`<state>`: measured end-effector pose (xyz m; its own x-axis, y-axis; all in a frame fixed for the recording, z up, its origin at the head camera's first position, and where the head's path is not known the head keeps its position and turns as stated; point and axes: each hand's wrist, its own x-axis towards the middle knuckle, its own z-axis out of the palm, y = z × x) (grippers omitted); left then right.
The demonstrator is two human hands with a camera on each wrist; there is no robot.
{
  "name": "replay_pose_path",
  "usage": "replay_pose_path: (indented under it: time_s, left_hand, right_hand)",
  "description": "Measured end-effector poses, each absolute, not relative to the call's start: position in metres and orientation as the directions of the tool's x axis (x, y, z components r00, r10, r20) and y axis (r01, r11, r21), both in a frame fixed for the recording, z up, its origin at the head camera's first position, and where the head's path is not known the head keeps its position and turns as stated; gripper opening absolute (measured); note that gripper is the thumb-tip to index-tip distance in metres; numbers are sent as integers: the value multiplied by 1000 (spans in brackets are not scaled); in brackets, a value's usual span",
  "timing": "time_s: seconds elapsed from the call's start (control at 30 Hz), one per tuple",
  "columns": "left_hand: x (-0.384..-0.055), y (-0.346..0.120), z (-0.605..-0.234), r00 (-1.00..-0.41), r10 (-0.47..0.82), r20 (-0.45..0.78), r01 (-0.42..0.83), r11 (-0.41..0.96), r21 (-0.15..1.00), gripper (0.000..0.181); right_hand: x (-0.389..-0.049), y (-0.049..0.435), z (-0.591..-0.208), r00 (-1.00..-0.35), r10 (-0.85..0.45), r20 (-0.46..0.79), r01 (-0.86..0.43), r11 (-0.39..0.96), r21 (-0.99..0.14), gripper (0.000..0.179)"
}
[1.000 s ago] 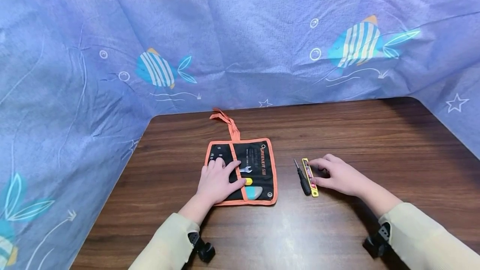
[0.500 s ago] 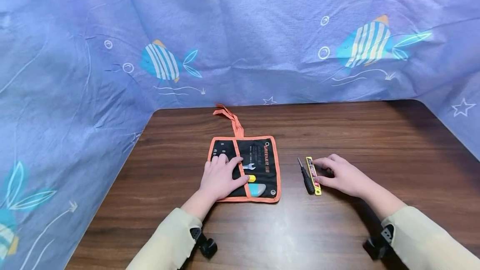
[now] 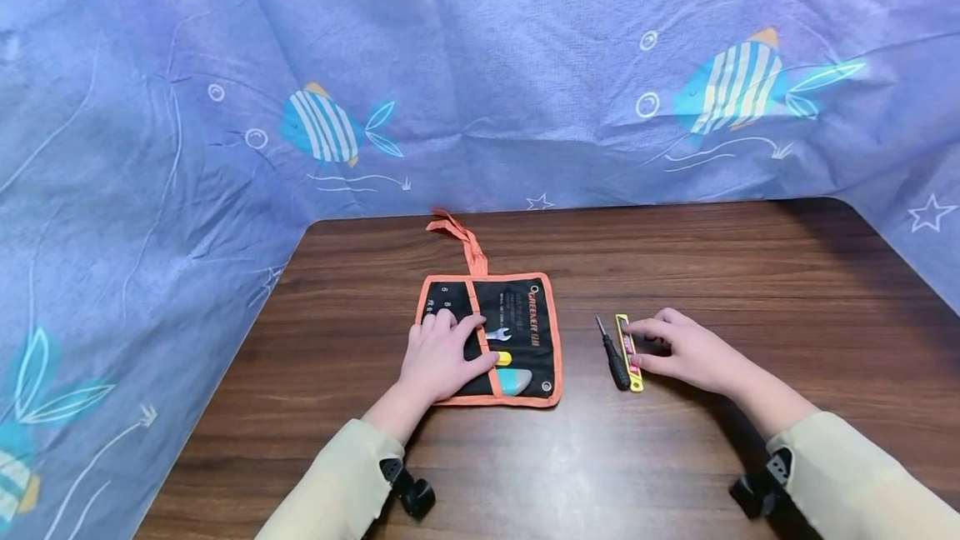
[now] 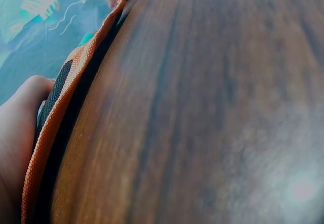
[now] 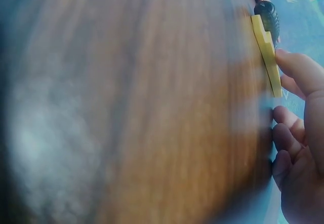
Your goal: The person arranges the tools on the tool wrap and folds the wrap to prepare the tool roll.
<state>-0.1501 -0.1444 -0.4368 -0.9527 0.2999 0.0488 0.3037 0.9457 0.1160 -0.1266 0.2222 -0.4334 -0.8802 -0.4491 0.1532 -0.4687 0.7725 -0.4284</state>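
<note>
A black tool pouch (image 3: 525,307) with orange trim lies on the table in the head view. Spread across its left part, my left hand (image 3: 442,361) rests with the thumb beside a yellow-ended tool (image 3: 504,358). A wrench head (image 3: 498,333) and a teal-and-grey tool end (image 3: 514,381) also stick out of the pocket. To the right lies a narrow yellow case (image 3: 636,384) with a red and black label. My right hand (image 3: 686,352) touches it with thumb and index finger, set apart along its length. A black-handled screwdriver (image 3: 617,365) lies just left of the case.
An orange tie strap (image 3: 465,244) trails from the pouch toward the back edge of the brown wooden table (image 3: 712,261). Behind and beside the table hangs a blue cloth (image 3: 480,65) with fish prints. Each wrist wears a small black camera (image 3: 416,497).
The far end of the yellow case has turned slightly to the right, away from the screwdriver, under my right fingers. My left hand stays on the pouch. The head view has shifted slightly.
</note>
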Motion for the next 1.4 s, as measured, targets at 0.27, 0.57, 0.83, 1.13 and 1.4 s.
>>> replay_pose_path:
  time_s: [0.27,0.57,0.83,1.13,1.4]
  left_hand:
    - [-148,-145,-439,-951,305,51,309,944,118,64]
    - [-147,-145,-442,-954,295,46,298,946,127,66]
    - [-147,-145,-442,-955,290,54,295,945,139,67]
    - [-148,-145,-442,-954,292,61,298,947,121,68]
    - [-149,-143,-439,-950,304,69,311,942,126,67]
  right_hand:
    - [-126,227,-436,-880,-444,170,-470,755,-458,38]
    - [-125,238,-438,-897,-428,108,-419,749,-514,39]
    - [-124,244,-433,-904,-417,90,-396,741,-542,40]
    - [-135,245,-415,-850,-526,-12,-440,724,-530,60]
    - [-132,255,-410,-851,-525,-31,-430,728,-534,60]
